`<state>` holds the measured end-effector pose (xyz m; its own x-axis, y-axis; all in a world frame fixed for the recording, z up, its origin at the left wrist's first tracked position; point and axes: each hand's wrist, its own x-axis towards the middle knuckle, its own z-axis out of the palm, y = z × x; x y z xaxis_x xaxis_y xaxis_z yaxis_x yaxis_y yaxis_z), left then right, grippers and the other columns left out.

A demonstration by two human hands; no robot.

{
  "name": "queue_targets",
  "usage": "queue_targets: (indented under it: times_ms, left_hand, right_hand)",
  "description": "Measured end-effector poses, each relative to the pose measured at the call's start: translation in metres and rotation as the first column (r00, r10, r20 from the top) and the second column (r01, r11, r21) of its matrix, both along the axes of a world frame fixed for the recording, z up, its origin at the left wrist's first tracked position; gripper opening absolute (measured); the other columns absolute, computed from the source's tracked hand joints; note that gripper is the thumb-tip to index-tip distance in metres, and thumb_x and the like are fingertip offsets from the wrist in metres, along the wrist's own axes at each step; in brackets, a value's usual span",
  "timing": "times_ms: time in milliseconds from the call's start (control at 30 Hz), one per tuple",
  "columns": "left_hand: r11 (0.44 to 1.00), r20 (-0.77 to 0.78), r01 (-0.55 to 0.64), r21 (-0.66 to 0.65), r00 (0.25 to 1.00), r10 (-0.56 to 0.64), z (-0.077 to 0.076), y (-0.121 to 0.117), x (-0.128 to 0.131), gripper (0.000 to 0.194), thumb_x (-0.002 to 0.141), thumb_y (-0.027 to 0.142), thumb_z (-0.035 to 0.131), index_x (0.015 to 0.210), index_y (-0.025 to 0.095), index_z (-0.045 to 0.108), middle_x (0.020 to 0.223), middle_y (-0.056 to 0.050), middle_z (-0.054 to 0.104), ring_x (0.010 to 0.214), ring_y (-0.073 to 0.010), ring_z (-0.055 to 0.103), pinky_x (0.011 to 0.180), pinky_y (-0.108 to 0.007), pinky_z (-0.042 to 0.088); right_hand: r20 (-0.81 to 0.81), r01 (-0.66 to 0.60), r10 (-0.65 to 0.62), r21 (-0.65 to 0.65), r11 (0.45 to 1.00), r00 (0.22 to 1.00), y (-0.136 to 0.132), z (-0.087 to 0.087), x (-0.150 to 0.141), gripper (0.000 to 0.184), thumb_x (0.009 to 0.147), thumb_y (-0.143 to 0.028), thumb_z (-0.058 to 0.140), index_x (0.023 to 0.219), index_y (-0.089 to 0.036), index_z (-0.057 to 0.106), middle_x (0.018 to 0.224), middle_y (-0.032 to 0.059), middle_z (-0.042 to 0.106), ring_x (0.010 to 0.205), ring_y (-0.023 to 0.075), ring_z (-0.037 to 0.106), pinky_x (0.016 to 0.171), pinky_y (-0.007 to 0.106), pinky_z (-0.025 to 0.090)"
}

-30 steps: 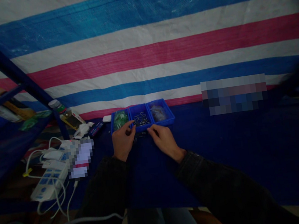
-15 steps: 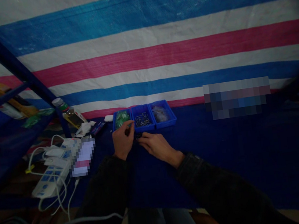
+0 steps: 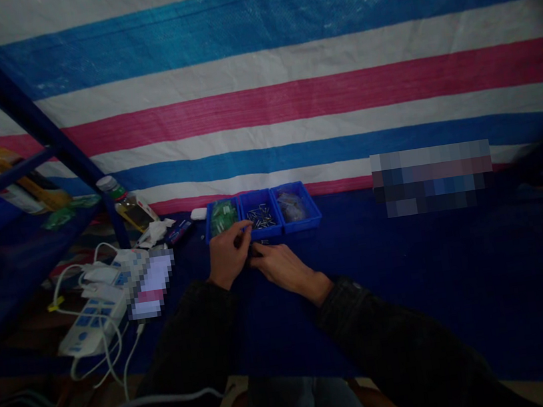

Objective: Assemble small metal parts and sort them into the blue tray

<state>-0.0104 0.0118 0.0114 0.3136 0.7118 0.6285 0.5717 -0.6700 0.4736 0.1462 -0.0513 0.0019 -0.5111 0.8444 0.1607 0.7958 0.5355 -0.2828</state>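
- Far left there's a blue metal shelf frame [image 3: 32,122], and a plastic bottle [image 3: 129,210] with yellowish liquid stands just right of its upright, out of the way of the work.
- Below that, a white power strip [image 3: 92,330] sits with its cables off to the side, so nothing trails into the hands' space.
- A crumpled tissue [image 3: 154,232] and a small blue box [image 3: 178,231] sit near the back of the desk [image 3: 415,291], which has a dark blue cover.
- Three blue trays are lined up side by side, all within easy reach. The left one holds green circuit boards [image 3: 223,217].
- The left hand [image 3: 228,255] is pinched up at the front edge of that tray, thumb and finger together. It might have a thin pin, but that's too small to call.
- The middle tray [image 3: 261,222] holds the small metal pins [image 3: 260,216], with a few strays on the desk just in front.
- The right hand [image 3: 281,269] is curled over those strays, fingers down, and I can't tell if it's gripping any.
- The right tray [image 3: 297,206] holds a clear bag [image 3: 292,206], and there's loads of open desk to its right.
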Motion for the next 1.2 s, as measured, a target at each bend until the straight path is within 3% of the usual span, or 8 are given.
queue_targets:
  times_ms: [533, 767, 900, 1100, 1200]
  left_hand:
    - [0.998, -0.032, 0.045, -0.037, 0.998, -0.047, 0.002, -0.001, -0.001, 0.019, 0.097, 0.027, 0.059, 0.109, 0.023, 0.073, 0.072, 0.002, 0.070, 0.059, -0.0111, 0.062, 0.060, -0.022, 0.044]
    - [0.997, -0.020, 0.055, -0.047, 0.998, -0.056, 0.001, 0.000, -0.002, 0.020, 0.098, 0.028, 0.058, 0.110, 0.022, 0.073, 0.072, 0.001, 0.071, 0.059, -0.0116, 0.063, 0.061, -0.023, 0.046]
    - [0.996, -0.031, 0.066, -0.054, 0.997, -0.067, 0.000, -0.001, -0.001, 0.020, 0.098, 0.028, 0.058, 0.110, 0.022, 0.073, 0.069, 0.001, 0.070, 0.059, -0.0122, 0.063, 0.060, -0.023, 0.047]
    - [0.996, -0.027, 0.073, -0.051, 0.997, -0.074, 0.000, -0.001, -0.001, 0.019, 0.097, 0.027, 0.059, 0.110, 0.022, 0.073, 0.070, 0.001, 0.070, 0.059, -0.0119, 0.062, 0.059, -0.023, 0.045]
    - [0.996, -0.029, 0.072, -0.055, 0.997, -0.074, 0.000, 0.000, -0.001, 0.019, 0.097, 0.028, 0.059, 0.109, 0.022, 0.073, 0.069, 0.001, 0.068, 0.058, -0.0118, 0.061, 0.059, -0.023, 0.045]
  right_hand:
    - [0.069, -0.041, 0.037, 0.052, 0.998, 0.997, 0.000, 0.001, 0.000, 0.032, 0.094, -0.007, 0.051, 0.124, -0.017, 0.056, 0.127, 0.0113, 0.059, 0.108, 0.0220, 0.061, 0.081, 0.031, 0.052]
    - [0.022, -0.004, 0.003, 0.048, 0.999, 1.000, -0.002, 0.001, 0.006, 0.024, 0.097, -0.010, 0.050, 0.116, -0.019, 0.062, 0.117, 0.0096, 0.061, 0.108, 0.0207, 0.060, 0.086, 0.030, 0.049]
    - [0.010, 0.014, -0.015, 0.036, 0.999, 1.000, -0.001, 0.001, 0.008, 0.024, 0.097, -0.010, 0.051, 0.112, -0.021, 0.066, 0.113, 0.0084, 0.061, 0.103, 0.0200, 0.061, 0.082, 0.029, 0.048]
    - [-0.051, 0.027, -0.023, 0.068, 0.997, 0.998, -0.003, 0.001, 0.011, 0.018, 0.102, -0.022, 0.050, 0.107, -0.019, 0.067, 0.108, 0.0067, 0.062, 0.097, 0.0180, 0.062, 0.077, 0.027, 0.045]
    - [-0.067, 0.033, -0.027, 0.081, 0.996, 0.997, -0.006, 0.001, 0.018, 0.018, 0.102, -0.018, 0.051, 0.106, -0.020, 0.068, 0.106, 0.0048, 0.062, 0.094, 0.0161, 0.062, 0.074, 0.026, 0.043]
